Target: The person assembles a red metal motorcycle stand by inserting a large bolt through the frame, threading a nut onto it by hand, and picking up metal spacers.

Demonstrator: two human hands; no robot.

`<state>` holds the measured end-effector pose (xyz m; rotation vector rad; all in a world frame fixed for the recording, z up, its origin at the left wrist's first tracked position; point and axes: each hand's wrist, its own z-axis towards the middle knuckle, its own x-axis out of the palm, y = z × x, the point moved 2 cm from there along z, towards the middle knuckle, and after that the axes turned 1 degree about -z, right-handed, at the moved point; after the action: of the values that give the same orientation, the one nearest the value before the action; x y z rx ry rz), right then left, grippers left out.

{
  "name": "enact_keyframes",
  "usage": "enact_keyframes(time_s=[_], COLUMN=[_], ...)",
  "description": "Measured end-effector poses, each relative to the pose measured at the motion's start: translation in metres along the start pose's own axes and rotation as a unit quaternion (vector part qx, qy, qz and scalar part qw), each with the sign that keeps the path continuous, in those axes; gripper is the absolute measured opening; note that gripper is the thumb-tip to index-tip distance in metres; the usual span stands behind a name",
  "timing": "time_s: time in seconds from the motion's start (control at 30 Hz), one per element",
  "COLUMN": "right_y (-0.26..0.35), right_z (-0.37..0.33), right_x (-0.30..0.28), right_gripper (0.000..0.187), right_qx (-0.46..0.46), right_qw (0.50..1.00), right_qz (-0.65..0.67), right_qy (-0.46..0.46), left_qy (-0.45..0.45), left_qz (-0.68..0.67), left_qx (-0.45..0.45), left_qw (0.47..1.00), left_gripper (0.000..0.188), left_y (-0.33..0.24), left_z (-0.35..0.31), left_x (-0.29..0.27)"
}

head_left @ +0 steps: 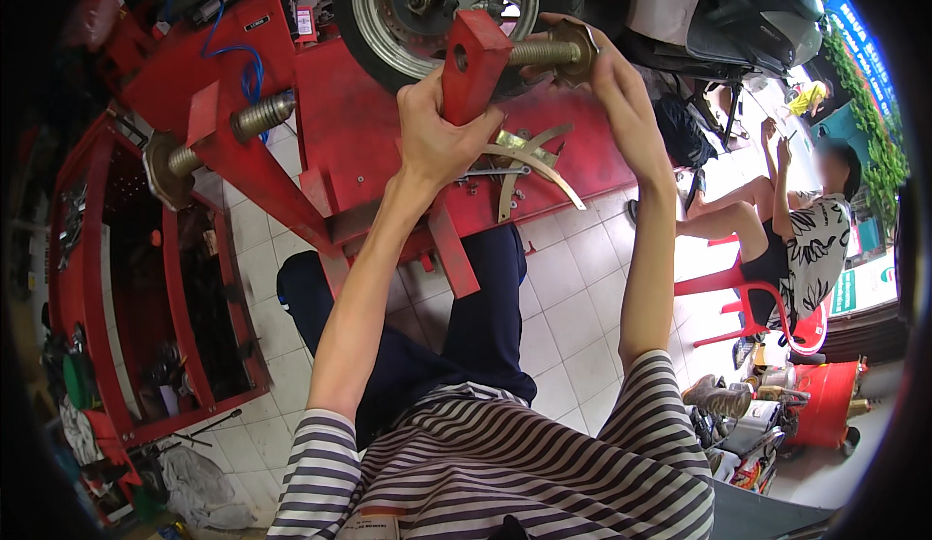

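My left hand (432, 132) is wrapped round an upright red steel arm (476, 60) with a hole through its top. A thick threaded screw (544, 53) passes out of that arm to the right and ends in a worn round metal plate (582, 53). My right hand (626, 98) grips this plate; some of its fingers are hidden behind it. To the left stands a matching red arm (257, 171), whose own threaded screw (264, 116) carries a similar round plate (165, 171). Both arms rise from a red workbench (369, 103).
On the bench lie a wrench (493, 172), curved metal strips (529, 173) and small nuts. A motorcycle wheel (447, 6) stands just beyond. Left is a red tool cart (184, 288). At right, a person (815, 234) sits on a red chair (752, 297), near metal parts and a red drum (823, 404).
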<state>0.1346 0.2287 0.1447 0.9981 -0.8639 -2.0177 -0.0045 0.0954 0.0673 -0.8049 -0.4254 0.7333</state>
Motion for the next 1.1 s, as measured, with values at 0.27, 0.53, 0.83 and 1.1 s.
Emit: enact_keyframes(time_s=[0.27, 0.53, 0.83, 1.1], right_y=[-0.002, -0.013, -0.005, -0.013], right_z=[0.004, 0.015, 0.017, 0.007], right_x=[0.004, -0.001, 0.008, 0.009], right_gripper=[0.057, 0.055, 0.042, 0.046], right_qx=[-0.005, 0.062, -0.063, -0.089], right_qw=[0.998, 0.997, 0.994, 0.994], right_qz=[0.069, -0.039, -0.084, -0.023], right_qy=[0.009, -0.015, -0.023, -0.055], left_qy=[0.053, 0.061, 0.051, 0.045], left_qz=[-0.041, -0.068, -0.099, -0.115], left_qx=[-0.004, -0.028, -0.024, -0.034], left_qw=[0.998, 0.995, 0.994, 0.992], left_gripper=[0.014, 0.011, 0.013, 0.013], left_y=[0.021, 0.034, 0.032, 0.029], left_z=[0.011, 0.021, 0.018, 0.017], left_x=[-0.011, -0.017, -0.017, -0.014])
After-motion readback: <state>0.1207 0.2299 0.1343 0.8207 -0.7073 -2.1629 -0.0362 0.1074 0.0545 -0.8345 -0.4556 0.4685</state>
